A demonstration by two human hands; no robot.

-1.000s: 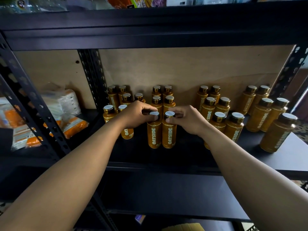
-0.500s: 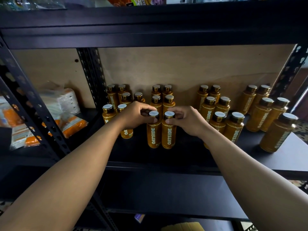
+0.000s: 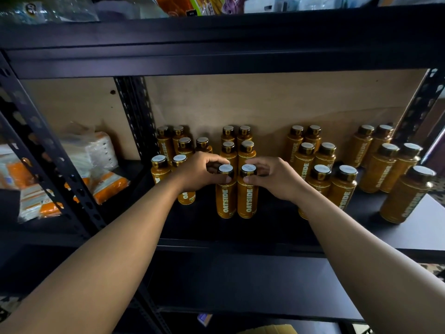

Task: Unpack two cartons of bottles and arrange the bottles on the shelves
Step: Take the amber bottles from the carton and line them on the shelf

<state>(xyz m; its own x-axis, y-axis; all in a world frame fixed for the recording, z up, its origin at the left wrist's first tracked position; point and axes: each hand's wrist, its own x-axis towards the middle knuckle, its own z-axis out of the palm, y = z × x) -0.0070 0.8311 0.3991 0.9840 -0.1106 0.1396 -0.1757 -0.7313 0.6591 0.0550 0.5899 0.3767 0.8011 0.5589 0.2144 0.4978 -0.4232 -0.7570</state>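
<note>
Two brown Oatside bottles stand side by side at the front of the middle group on the black shelf [image 3: 284, 227]. My left hand [image 3: 197, 172] grips the neck of the left front bottle [image 3: 225, 198]. My right hand [image 3: 277, 177] grips the neck of the right front bottle [image 3: 248, 198]. Both bottles stand upright on the shelf and touch each other. Behind them are more bottles of the same kind in pairs [image 3: 237, 143]. Further groups stand to the left [image 3: 168, 145], to the right [image 3: 320, 160] and at the far right [image 3: 385, 162].
Black perforated uprights [image 3: 134, 116] divide the shelving. White and orange packets [image 3: 96, 165] lie on the left bay. Mixed goods sit on the shelf above [image 3: 187, 6]. A lower shelf [image 3: 240, 280] lies below, with a cardboard edge [image 3: 272, 330] at the bottom.
Both hands stay on the caps of the two front bottles. The bottles have barely shifted; the view has tilted slightly.
</note>
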